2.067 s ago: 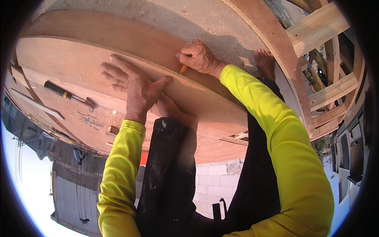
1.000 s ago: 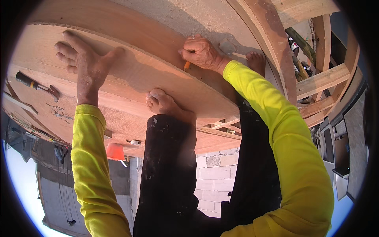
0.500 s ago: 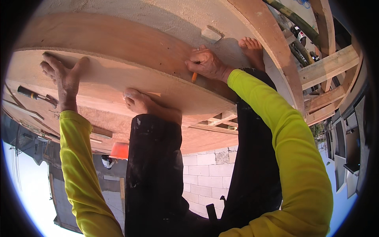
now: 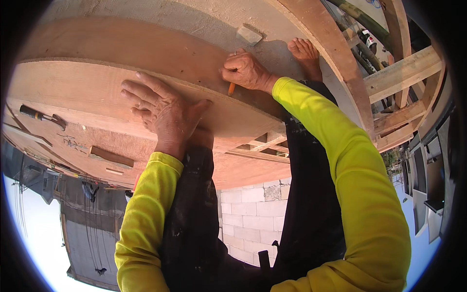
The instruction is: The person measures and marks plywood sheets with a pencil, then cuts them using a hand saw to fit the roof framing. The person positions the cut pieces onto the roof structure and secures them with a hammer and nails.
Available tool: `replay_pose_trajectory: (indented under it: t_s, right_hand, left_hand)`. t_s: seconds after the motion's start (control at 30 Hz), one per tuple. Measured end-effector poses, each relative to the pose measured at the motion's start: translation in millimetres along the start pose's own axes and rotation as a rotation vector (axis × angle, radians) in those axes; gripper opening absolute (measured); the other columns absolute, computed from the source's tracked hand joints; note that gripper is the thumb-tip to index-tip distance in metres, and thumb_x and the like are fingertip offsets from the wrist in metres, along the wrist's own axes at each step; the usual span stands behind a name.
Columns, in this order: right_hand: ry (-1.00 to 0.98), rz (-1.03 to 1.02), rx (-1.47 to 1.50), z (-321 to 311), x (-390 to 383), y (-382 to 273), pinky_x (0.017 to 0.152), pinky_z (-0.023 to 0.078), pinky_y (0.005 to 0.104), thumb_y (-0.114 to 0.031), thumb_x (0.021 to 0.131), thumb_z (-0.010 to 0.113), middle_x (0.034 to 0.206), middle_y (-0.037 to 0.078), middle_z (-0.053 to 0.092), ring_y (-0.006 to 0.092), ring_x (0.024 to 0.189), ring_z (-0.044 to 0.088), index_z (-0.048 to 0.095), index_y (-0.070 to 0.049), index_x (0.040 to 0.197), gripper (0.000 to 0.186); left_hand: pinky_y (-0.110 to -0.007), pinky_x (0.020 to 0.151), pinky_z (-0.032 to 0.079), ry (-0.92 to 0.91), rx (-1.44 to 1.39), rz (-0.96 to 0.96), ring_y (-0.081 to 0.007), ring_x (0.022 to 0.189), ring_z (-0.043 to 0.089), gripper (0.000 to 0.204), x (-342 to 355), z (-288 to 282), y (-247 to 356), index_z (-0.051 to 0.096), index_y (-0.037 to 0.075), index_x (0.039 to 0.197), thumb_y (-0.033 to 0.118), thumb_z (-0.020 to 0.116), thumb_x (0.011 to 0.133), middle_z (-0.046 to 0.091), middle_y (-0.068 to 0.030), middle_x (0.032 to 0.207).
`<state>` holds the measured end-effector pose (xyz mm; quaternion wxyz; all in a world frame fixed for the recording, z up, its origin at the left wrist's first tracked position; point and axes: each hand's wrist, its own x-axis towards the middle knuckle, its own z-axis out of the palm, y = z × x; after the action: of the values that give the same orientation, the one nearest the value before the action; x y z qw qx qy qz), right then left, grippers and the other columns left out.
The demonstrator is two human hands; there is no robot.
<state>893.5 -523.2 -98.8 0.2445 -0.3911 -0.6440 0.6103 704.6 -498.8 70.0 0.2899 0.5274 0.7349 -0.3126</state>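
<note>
A: Where is the plywood board [image 4: 63, 83] in relation to the hands?
B: Under the left hand [image 4: 168, 109] — it lies over the near face, fingers spread and thumb stretched out to the right, just below the curved upper edge

A: And the right hand [image 4: 246, 70]?
B: Curled into a loose fist around an orange pencil [image 4: 231, 89], past that edge, above the darker reddish panel [image 4: 160, 40] on the far side

A: Is the pencil touching the board?
B: I can't tell; one end pokes out below the fist, close to the edge, and the rest is hidden in the fingers

A: What lies around them?
B: A hammer [image 4: 41, 117] and some scattered nails [image 4: 73, 142] well off to the left, and a small wood block [image 4: 249, 35] beyond the right hand — near a bare foot [image 4: 305, 52]
</note>
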Motion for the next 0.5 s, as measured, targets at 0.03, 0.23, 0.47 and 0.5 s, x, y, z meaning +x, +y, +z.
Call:
replay_pose_trajectory:
  t_s: [0.03, 0.23, 0.47, 0.5]
  right_hand:
    - [0.028, -0.019, 0.003, 3.4, 12.4, 1.1, 0.067, 0.037, 0.0376, -0.010, 0.083, 0.071, 0.059, 0.006, 0.043, 0.0249, 0.057, 0.047, 0.039, -0.006, 0.061, 0.040]
    - [-0.018, 0.028, -0.039, -6.0, -29.6, 5.4, 0.067, 0.037, 0.0382, -0.009, 0.085, 0.071, 0.060, 0.007, 0.043, 0.0253, 0.058, 0.047, 0.038, -0.006, 0.062, 0.040]
    - [-0.165, 0.028, 0.003, -27.2, -45.4, 9.9, 0.075, 0.037, 0.0375, -0.013, 0.087, 0.070, 0.058, 0.004, 0.045, 0.0225, 0.060, 0.050, 0.040, -0.009, 0.059, 0.041]
    - [-0.198, 0.021, -0.012, -28.4, -45.0, 11.7, 0.078, 0.038, 0.0371, -0.016, 0.087, 0.069, 0.058, 0.004, 0.046, 0.0224, 0.062, 0.052, 0.041, -0.010, 0.058, 0.041]
  left_hand:
    - [-0.071, 0.114, 0.020, 0.000, -0.001, 0.005, -0.0651, 0.147, -0.006, 0.157, 1.0, -0.2, 3.0, -0.014, -0.012, 0.154, 0.054, 0.093, 0.059, -0.015, -0.0494, 0.154]
    - [-0.071, 0.113, 0.021, 0.050, 0.006, 0.039, -0.0658, 0.147, -0.003, 0.152, -0.1, 0.4, 3.3, -0.012, -0.013, 0.153, 0.053, 0.091, 0.063, -0.015, -0.0504, 0.154]
    - [-0.070, 0.113, 0.022, 0.100, 0.018, 0.051, -0.0662, 0.146, 0.000, 0.152, -1.9, 7.4, 1.8, -0.008, -0.014, 0.154, 0.053, 0.092, 0.061, -0.010, -0.0514, 0.153]
    - [-0.069, 0.113, 0.022, 0.111, 0.022, 0.055, -0.0663, 0.146, 0.001, 0.152, -2.3, 7.2, 1.9, -0.008, -0.014, 0.154, 0.053, 0.092, 0.061, -0.009, -0.0514, 0.153]
